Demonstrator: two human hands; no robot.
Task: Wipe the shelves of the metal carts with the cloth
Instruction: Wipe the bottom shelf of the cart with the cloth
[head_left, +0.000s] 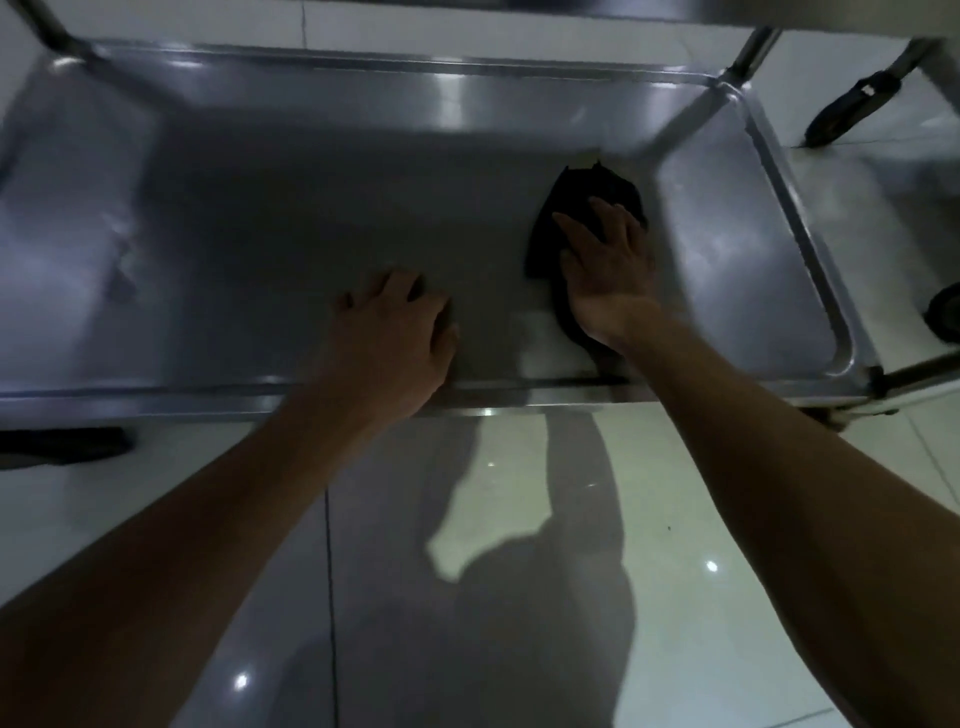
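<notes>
A low stainless-steel cart shelf (260, 218) with a raised rim fills the upper half of the view. On its right part lies a dark cloth (576, 197). My right hand (605, 275) presses flat on that cloth, fingers spread and pointing away from me. My left hand (395, 327) rests on the bare shelf near the front rim, fingers apart, holding nothing. The cloth's near part is hidden under my right palm.
Cart posts rise at the back left (52, 31) and back right (750, 52). A second cart's leg with a black caster (852, 109) stands at the right, with another wheel (945, 312) at the right edge. Glossy white floor tiles (519, 571) lie below, and a dark object (62, 444) lies under the shelf's left front.
</notes>
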